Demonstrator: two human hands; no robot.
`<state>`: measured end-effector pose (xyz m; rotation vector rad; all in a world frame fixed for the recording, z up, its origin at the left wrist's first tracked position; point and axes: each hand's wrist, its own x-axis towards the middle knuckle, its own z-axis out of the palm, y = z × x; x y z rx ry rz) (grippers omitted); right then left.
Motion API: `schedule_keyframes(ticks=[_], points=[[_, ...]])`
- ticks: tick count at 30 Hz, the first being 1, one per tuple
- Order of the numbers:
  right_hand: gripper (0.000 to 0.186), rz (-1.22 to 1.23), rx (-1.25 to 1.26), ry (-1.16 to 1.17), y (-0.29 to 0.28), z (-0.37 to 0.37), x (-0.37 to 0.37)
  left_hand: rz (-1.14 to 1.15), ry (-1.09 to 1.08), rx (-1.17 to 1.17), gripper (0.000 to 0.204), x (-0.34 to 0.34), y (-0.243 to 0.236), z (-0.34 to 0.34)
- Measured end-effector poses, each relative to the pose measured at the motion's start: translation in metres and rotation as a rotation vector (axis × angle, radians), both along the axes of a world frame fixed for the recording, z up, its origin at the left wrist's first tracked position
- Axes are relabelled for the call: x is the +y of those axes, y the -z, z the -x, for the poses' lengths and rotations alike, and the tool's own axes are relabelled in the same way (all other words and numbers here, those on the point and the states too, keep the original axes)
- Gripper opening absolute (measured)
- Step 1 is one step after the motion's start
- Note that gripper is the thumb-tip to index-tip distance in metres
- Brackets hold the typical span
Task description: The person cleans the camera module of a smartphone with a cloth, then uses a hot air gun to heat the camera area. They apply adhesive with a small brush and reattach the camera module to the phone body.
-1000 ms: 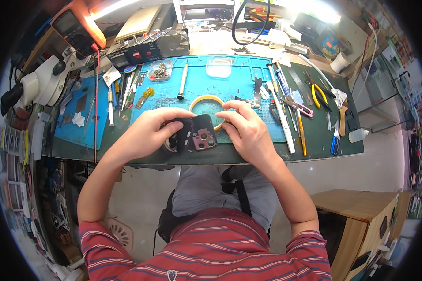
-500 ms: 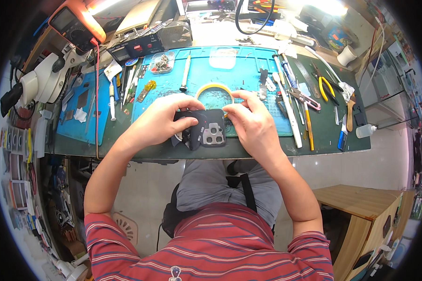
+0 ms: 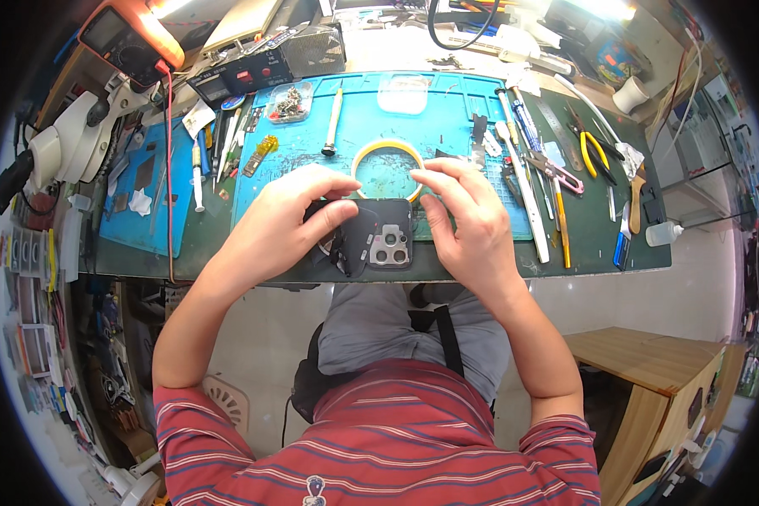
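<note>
A dark phone part (image 3: 359, 240) with a silvery triple-ring camera piece (image 3: 390, 247) lies at the front edge of the blue mat, small black bits at its left. My left hand (image 3: 284, 225) grips its upper left, thumb on top and fingers curled above. My right hand (image 3: 468, 223) is open just to the right, thumb and index finger apart, fingertips near a yellow tape roll (image 3: 382, 144). The roll lies flat behind the phone part; its front is partly hidden.
The blue mat (image 3: 299, 143) holds a screw box (image 3: 288, 105), a screwdriver (image 3: 332, 125) and a clear tray (image 3: 403, 97). Pliers (image 3: 590, 156) and several tools lie right. A syringe (image 3: 197, 173), microscope (image 3: 67, 148) and multimeter (image 3: 128, 42) are left; a wooden cabinet (image 3: 641, 354) stands lower right.
The phone part has shifted rightward and lies flatter, its camera piece turned more upright. My right hand has moved right, away from the part's edge, with thumb and finger spreading.
</note>
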<state>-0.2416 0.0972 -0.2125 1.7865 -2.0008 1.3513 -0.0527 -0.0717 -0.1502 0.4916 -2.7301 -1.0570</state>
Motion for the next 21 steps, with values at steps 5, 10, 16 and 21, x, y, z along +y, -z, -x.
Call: schedule_keyframes(ticks=[5,10,16,21], points=[[0.023,-0.179,0.084,0.025,-0.004,0.001,-0.004,0.140,0.053,0.000,0.054,0.010,0.001,-0.011],[0.015,-0.054,0.240,0.223,-0.009,0.008,0.001,0.043,-0.028,-0.036,0.051,0.012,0.004,-0.011],[0.015,-0.052,0.133,0.536,-0.028,0.046,0.061,0.196,0.001,0.064,0.047,0.016,0.020,-0.013],[0.016,-0.079,0.116,0.794,-0.008,0.090,0.118,0.397,0.095,0.284,0.037,0.028,0.029,-0.020]])
